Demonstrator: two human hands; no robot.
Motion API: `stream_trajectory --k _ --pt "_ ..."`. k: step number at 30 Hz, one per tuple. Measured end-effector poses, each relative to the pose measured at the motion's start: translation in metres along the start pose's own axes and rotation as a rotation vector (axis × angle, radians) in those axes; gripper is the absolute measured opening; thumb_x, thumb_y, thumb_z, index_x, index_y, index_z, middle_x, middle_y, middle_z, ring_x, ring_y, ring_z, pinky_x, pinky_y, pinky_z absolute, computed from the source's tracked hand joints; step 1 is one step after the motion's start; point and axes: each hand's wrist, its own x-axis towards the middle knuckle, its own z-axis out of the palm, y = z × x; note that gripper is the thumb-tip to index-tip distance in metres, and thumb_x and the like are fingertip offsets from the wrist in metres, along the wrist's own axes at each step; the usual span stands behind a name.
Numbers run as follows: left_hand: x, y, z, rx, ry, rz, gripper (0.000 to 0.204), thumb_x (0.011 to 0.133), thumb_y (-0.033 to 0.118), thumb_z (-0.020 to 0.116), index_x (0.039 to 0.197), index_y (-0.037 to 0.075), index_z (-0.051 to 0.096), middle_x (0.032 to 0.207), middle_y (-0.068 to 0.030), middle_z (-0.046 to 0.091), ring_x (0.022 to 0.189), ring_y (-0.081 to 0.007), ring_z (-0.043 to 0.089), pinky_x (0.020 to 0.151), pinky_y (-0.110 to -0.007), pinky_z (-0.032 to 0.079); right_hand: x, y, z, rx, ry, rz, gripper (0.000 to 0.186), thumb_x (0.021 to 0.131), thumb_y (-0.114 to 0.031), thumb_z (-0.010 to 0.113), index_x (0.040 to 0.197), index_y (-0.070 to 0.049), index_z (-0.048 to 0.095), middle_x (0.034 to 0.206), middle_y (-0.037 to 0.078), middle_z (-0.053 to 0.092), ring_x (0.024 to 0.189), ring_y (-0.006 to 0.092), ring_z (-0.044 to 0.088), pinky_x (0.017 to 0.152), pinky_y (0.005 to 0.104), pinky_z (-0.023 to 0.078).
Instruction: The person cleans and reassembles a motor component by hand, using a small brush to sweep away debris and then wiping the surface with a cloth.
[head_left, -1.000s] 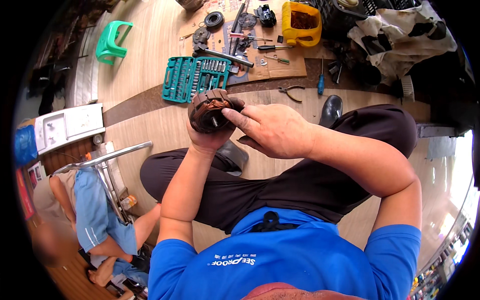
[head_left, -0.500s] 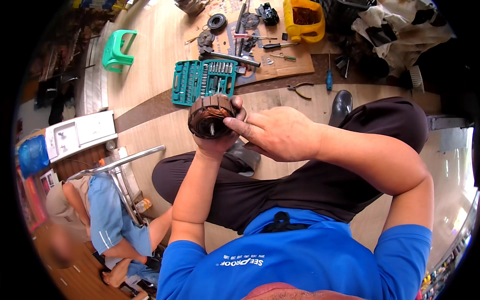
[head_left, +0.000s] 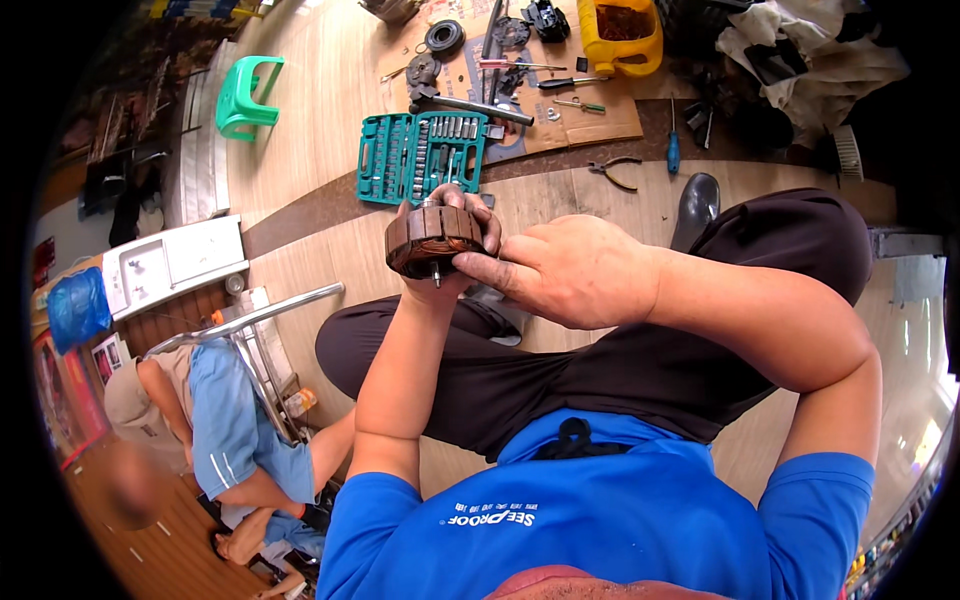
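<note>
A motor armature [head_left: 432, 240], round with dark slotted sides, copper windings and a short metal shaft, is held up in front of me. My left hand [head_left: 487, 222] wraps around it from behind and beneath, fingers showing over its far and right sides. My right hand [head_left: 578, 272] is folded, with the index finger stretched to the armature's near right edge, touching it by the windings. Nothing shows in the folded fingers. Both hands have dark grime on the fingertips. Beyond the armature lies an opened green socket set [head_left: 420, 155] on the floor.
Cardboard [head_left: 600, 120] bears loose parts, a metal tube [head_left: 480, 108] and screwdrivers. Pliers [head_left: 614, 174] and a blue screwdriver [head_left: 673, 150] lie nearer. A cut yellow jug [head_left: 622, 45] stands behind. A green stool [head_left: 240, 98] is at far left; a person [head_left: 235, 420] sits left.
The armature has tipped, so its windings face me less and its dark side and shaft show more. My right index finger stays against its edge. The whole view has shifted slightly.
</note>
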Motion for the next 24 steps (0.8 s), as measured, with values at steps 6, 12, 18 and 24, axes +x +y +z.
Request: stream_trajectory --k 6,12,18,24 --pt "0.0 0.0 0.002 -0.015 -0.012 -0.012 0.051 0.093 0.053 0.044 0.098 0.003 0.054 0.1 -0.0208 0.062 0.076 -0.0368 0.06 0.067 -0.042 0.051 0.0 0.0 0.0 0.003 0.003 -0.015 0.061 0.084 -0.021 0.063 0.141 -0.007 0.043 0.089 0.007 0.057 0.071 0.0226 0.061 0.058 0.0356 0.052" --pt "0.001 -0.001 0.008 -0.052 0.018 -0.002 0.05 0.095 0.05 0.041 0.098 0.002 0.054 0.1 -0.0224 0.063 0.076 -0.0375 0.06 0.067 -0.042 0.051 0.0 0.001 0.001 0.009 -0.004 -0.003 0.064 0.083 -0.021 0.064 0.141 -0.007 0.042 0.09 0.008 0.057 0.072 0.0236 0.061 0.06 0.036 0.052" --pt "0.001 -0.006 0.016 -0.141 0.081 0.051 0.048 0.095 0.05 0.042 0.101 0.004 0.054 0.101 -0.0234 0.062 0.077 -0.0395 0.06 0.072 -0.044 0.051 0.0 0.001 0.0 0.023 -0.036 0.025 0.069 0.081 -0.019 0.067 0.142 -0.005 0.039 0.092 0.01 0.058 0.074 0.0246 0.062 0.062 0.0368 0.052" --pt "-0.004 -0.005 0.007 -0.066 0.217 -0.023 0.048 0.093 0.053 0.046 0.106 0.008 0.052 0.103 -0.0226 0.061 0.084 -0.0389 0.059 0.075 -0.044 0.051 0.001 0.001 0.0 0.04 -0.092 0.095 0.082 0.078 -0.018 0.07 0.147 -0.002 0.028 0.093 0.011 0.058 0.077 0.0269 0.062 0.064 0.0373 0.053"
